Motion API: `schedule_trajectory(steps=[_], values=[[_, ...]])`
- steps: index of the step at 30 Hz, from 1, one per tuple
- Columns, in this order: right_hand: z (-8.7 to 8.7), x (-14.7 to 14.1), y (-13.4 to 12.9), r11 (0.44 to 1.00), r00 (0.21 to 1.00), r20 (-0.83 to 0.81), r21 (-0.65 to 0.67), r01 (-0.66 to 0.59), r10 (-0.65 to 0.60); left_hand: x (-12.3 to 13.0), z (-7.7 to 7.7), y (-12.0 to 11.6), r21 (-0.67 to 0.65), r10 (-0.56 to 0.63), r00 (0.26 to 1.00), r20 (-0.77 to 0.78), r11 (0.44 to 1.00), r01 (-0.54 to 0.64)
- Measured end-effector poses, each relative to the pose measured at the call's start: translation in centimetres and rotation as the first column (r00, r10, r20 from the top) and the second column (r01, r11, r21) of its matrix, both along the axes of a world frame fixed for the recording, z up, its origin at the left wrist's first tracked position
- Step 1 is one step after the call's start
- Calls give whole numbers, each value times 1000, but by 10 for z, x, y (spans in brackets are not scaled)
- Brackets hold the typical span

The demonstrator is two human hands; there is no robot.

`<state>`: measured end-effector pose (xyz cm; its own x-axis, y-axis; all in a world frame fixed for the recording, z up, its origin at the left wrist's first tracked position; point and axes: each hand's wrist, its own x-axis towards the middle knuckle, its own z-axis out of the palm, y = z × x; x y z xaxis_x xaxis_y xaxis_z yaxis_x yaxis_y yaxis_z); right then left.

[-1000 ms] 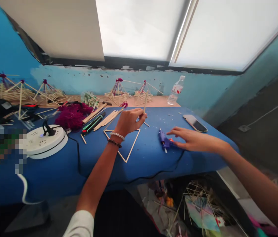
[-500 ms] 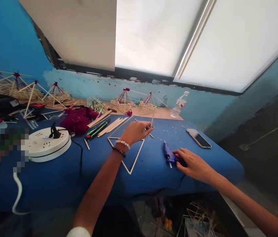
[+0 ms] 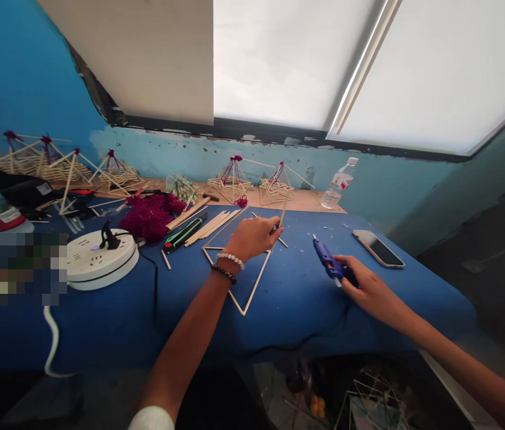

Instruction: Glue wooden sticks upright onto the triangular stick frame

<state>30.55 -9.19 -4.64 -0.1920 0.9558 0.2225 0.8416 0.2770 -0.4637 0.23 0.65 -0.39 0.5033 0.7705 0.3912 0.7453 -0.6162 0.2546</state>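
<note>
Grip, left: left hand (image 3: 254, 237) closed in a pinch on a thin stick (image 3: 284, 210), held steeply upright above the desk (image 3: 288, 301).
Grip, right: right hand (image 3: 366, 283) wrapped around the handle of a purple glue gun (image 3: 327, 258), nozzle pointing away from the person; trigger finger position cannot be told.
Stick handling: looks very light, stiff along its length, likely to snap if bent; a light pinch should do, clear of the ends.
Glue gun handling: probably the heavier of the two, hard-shelled; handle is the place to hold, nozzle probably hot. Its cord (image 3: 299, 346) may drag.
Stick frame (image 3: 256, 283): flat on the desk between the hands, partly hidden by the left arm (image 3: 193, 331). Light, probably weakest at the corners; best lifted by the sides, with little twist.
Loose sticks (image 3: 211, 228): beyond the frame to the left, beside a cutter (image 3: 186, 233); smooth-looking, may roll.
Yarn heap (image 3: 151, 216): magenta, soft, likely to snag.
Farther right: phone (image 3: 378, 248) lying flat; bottle (image 3: 339, 184) upright near the wall, easily tipped.
</note>
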Motion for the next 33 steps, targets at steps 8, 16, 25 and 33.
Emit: schedule_trajectory(steps=[8,16,25,33], values=[[-6,-3,54,996,944,-318,-23,90,-93,1,-3,1,-18,37,999,-32,999,-38],[18,-31,117,931,837,-547,-289,-223,31,-2,-5,11,-127,-23,979,201,991,50],[11,-32,135,812,768,-634,-396,-428,96,-16,-31,19,130,-180,977,116,978,165],[6,-19,129,733,879,-450,-541,-412,161,-23,-25,16,197,-134,990,49,973,122]])
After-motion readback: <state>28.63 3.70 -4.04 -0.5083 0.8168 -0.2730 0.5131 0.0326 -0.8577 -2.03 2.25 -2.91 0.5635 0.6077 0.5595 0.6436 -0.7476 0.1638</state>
